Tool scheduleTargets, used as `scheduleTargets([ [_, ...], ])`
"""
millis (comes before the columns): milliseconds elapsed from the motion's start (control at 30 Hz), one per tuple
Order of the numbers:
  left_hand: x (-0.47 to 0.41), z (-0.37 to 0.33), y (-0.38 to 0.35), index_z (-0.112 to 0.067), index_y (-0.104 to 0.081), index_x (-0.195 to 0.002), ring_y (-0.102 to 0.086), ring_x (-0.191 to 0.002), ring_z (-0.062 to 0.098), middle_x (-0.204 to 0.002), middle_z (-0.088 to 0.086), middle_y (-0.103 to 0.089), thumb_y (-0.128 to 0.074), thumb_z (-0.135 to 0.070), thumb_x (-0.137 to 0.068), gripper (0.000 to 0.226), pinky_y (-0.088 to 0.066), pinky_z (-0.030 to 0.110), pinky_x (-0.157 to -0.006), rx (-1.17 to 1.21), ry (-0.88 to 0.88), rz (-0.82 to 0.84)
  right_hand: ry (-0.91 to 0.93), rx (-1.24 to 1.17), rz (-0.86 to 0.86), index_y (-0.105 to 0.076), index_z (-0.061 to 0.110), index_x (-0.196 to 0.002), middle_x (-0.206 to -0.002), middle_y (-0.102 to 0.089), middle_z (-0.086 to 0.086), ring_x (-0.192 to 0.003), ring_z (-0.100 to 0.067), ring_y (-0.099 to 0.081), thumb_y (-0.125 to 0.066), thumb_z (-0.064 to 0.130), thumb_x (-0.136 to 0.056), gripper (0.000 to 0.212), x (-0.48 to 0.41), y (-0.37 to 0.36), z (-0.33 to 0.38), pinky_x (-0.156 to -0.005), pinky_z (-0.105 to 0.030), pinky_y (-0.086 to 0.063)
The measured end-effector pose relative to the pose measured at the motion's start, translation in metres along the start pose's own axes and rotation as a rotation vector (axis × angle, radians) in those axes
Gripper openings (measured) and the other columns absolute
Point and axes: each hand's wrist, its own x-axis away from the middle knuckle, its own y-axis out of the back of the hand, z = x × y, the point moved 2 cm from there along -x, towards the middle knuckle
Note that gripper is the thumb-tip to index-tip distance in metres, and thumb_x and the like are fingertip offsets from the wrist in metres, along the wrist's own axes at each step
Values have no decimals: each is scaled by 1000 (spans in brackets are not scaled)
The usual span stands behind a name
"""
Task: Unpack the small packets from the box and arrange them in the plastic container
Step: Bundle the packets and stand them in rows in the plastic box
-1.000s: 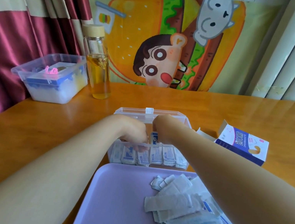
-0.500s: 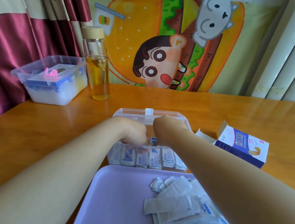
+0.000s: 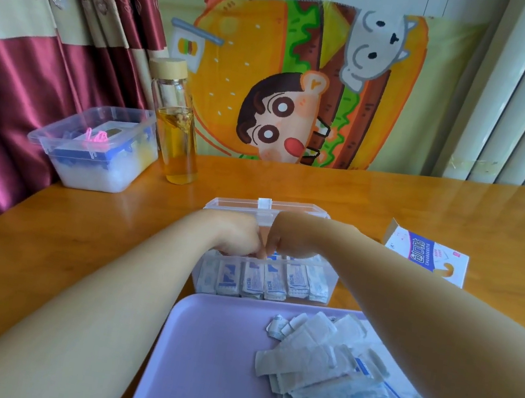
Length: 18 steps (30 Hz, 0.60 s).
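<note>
packets (image 3: pixel 270 280): flat, crinkly white-blue sachets, standing in a row inside the clear plastic container (image 3: pixel 328 274), mid-table
left hand (image 3: pixel 237 234), right hand (image 3: pixel 279 236): knuckles together, fingers dipped inside and hidden, can't tell the grip
near: smooth lilac tray (image 3: pixel 205 345), loose pile (image 3: pixel 327 383)
right: cardboard box (image 3: pixel 425 255)

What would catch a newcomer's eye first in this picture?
The bright cartoon burger cloth behind the table dominates the back. In the middle, the left hand and right hand meet over a clear container, where packets stand in a row along its front wall. Nearest the camera, a purple tray holds a loose pile of more packets on its right side.
</note>
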Motion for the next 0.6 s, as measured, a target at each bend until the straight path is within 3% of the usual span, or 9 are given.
scheduleTargets([
  [67,13,-3,8,-11,-71,-90,-48,-77,21,-88,6,-61,-51,-18,-91,22,-40,33,-69,78,-20,-89,0,-32,-106,-68,9,-112,-112,-67,-11,-76,-19,-52,-47,15,-95,28,13,12,-1,-63,-26,-42],
  [167,45,-11,14,-14,-70,-108,-57,-98,22,-115,6,-66,-42,-11,-94,31,-41,30,-79,109,-84,-271,35,-145,-296,-70,15,-110,-107,-68,-4,-84,-16,-57,-51,15,-93,25,50,26,4,-73,-26,-47],
  [233,69,-14,10,-14,-65,-117,-55,-110,18,-124,2,-62,-40,-8,-95,34,-38,23,-83,138,-142,-398,66,-243,-496,-72,15,-105,-101,-70,-1,-82,-12,-57,-54,15,-92,22,79,29,10,-72,-21,-44],
  [300,92,-13,1,-15,-64,-118,-55,-104,13,-122,1,-63,-44,-9,-95,31,-37,19,-80,168,-201,-485,80,-336,-631,-74,15,-98,-91,-70,1,-77,-11,-58,-58,16,-89,18,109,28,17,-65,-17,-44],
  [367,118,-8,-16,-17,-64,-115,-55,-91,9,-114,-1,-64,-49,-14,-95,25,-39,16,-68,125,-237,-468,142,-326,-549,-74,18,-94,-84,-68,5,-69,-6,-56,-62,19,-87,13,138,16,31,-58,-7,-39],
  [433,140,-1,-39,-19,-63,-114,-52,-85,9,-110,-3,-63,-55,-24,-93,23,-39,16,-63,-8,-208,-322,223,-264,-296,-72,23,-96,-84,-67,10,-68,0,-56,-66,24,-85,13,163,-6,49,-58,-5,-39],
  [500,157,5,-63,-20,-57,-121,-49,-87,10,-117,-2,-60,-58,-38,-90,36,-38,19,-63,-179,-92,-123,234,-175,-61,-66,28,-107,-96,-68,12,-80,-4,-58,-67,34,-83,24,181,-32,66,-68,-12,-41],
  [600,173,11,-90,-16,-51,-127,-53,-91,18,-122,4,-58,-56,-47,-88,50,-43,24,-66,-300,96,-11,159,-109,6,-52,22,-128,-120,-59,4,-110,-15,-52,-67,43,-82,53,191,-63,84,-80,-22,-35],
])
